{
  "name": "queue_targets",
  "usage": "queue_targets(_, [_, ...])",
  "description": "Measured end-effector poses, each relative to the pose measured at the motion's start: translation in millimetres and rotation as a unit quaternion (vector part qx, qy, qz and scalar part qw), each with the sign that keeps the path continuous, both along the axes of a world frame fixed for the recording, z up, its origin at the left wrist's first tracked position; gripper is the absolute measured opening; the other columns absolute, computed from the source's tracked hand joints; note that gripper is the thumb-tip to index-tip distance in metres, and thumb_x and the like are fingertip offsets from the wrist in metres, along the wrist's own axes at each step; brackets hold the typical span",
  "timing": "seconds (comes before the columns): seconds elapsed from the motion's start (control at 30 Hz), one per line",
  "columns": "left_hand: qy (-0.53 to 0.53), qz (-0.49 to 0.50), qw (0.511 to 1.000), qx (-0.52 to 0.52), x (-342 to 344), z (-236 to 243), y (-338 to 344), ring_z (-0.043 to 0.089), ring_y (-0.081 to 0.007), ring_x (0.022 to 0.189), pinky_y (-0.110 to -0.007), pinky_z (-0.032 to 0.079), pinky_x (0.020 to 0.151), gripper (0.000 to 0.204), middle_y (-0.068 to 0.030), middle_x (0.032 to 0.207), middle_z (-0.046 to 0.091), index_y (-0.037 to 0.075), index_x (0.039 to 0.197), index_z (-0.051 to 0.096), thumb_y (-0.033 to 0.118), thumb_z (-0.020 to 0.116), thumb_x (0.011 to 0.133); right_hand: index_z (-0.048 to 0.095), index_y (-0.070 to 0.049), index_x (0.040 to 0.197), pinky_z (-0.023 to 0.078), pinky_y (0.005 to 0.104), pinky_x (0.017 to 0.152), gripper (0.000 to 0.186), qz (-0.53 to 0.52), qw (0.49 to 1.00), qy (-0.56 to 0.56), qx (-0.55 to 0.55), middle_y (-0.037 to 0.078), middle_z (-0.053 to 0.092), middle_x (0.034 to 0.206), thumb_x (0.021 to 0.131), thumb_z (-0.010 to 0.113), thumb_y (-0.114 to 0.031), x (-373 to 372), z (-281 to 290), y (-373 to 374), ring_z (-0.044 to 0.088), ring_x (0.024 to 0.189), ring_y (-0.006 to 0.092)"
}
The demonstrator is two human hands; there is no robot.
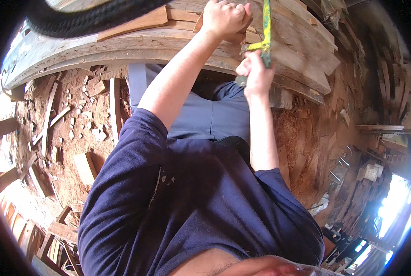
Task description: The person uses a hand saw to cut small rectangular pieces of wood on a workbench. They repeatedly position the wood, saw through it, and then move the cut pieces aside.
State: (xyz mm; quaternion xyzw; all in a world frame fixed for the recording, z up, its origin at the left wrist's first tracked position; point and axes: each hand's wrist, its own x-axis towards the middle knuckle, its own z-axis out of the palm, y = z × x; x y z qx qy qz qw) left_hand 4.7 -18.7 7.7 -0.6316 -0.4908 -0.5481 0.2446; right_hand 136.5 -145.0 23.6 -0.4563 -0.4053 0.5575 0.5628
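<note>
My left hand (224, 18) is closed at the top of the view, over the workbench. A small brown piece of wood (236, 37) shows under its fingers, most of it hidden by the hand. To the right, my right hand (257, 71) is wrapped round the lower end of a yellow-green metal-framed tool (266, 27). Its long bar runs away from me, and a short arm juts left towards the wood. A dark end of the tool (241, 81) pokes out below my fist. The exact kind of tool cannot be made out.
The wooden workbench (136, 48) crosses in front of me, with a flat board (138, 24) on its left. Wood offcuts (99, 133) and sawdust cover the floor at left. Stacked timber (392, 83) stands at right. A black braided cable (95, 20) crosses the upper left.
</note>
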Motion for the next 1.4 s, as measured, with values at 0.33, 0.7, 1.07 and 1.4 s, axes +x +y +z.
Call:
queue_targets(0.33, [-0.004, -0.008, 0.999, -0.040, 0, -1, 3, 0.064, -0.0286, 0.049, -0.045, 0.049, 0.058, 0.040, -0.0072, 0.054, 0.064, 0.019, 0.056, 0.059, 0.027, 0.060, 0.095, 0.057, -0.009, 0.078, 0.042, 0.0258, 0.049, 0.016, -0.001, 1.000, -0.027, -0.013, 0.001, 0.058, 0.064, 0.090, 0.067, -0.009, -1, 4, 12, 0.053, 0.051, 0.0084])
queue_targets(0.7, [0.010, 0.039, 0.999, -0.024, 4, -2, 7, 0.064, -0.0256, 0.049, -0.042, 0.050, 0.057, 0.042, -0.0074, 0.050, 0.062, 0.019, 0.052, 0.058, 0.025, 0.064, 0.093, 0.054, -0.008, 0.074, 0.036, 0.0247, 0.046, 0.023, 0.040, 0.999, -0.007, 0.024, -0.002, 0.052, 0.060, 0.093, 0.064, 0.000, 20, -25, -32, 0.046, 0.049, 0.0060])
queue_targets(1.07, [0.017, -0.002, 1.000, -0.004, 2, 7, 0, 0.061, -0.0284, 0.046, -0.044, 0.048, 0.054, 0.041, -0.0082, 0.049, 0.060, 0.017, 0.051, 0.056, 0.021, 0.064, 0.091, 0.057, -0.007, 0.077, 0.039, 0.0264, 0.046, 0.017, 0.031, 0.999, 0.025, 0.002, -0.001, 0.053, 0.060, 0.090, 0.067, -0.002, 20, -7, -27, 0.048, 0.049, 0.0075])
queue_targets(1.4, [0.039, 0.052, 0.997, -0.051, 3, 10, 9, 0.062, -0.0297, 0.047, -0.046, 0.050, 0.054, 0.043, -0.0097, 0.050, 0.061, 0.016, 0.051, 0.056, 0.021, 0.063, 0.093, 0.058, -0.012, 0.070, 0.038, 0.0295, 0.052, 0.023, 0.020, 0.978, -0.199, 0.060, -0.002, 0.056, 0.058, 0.091, 0.066, -0.014, 9, -21, -84, 0.052, 0.052, 0.0092])
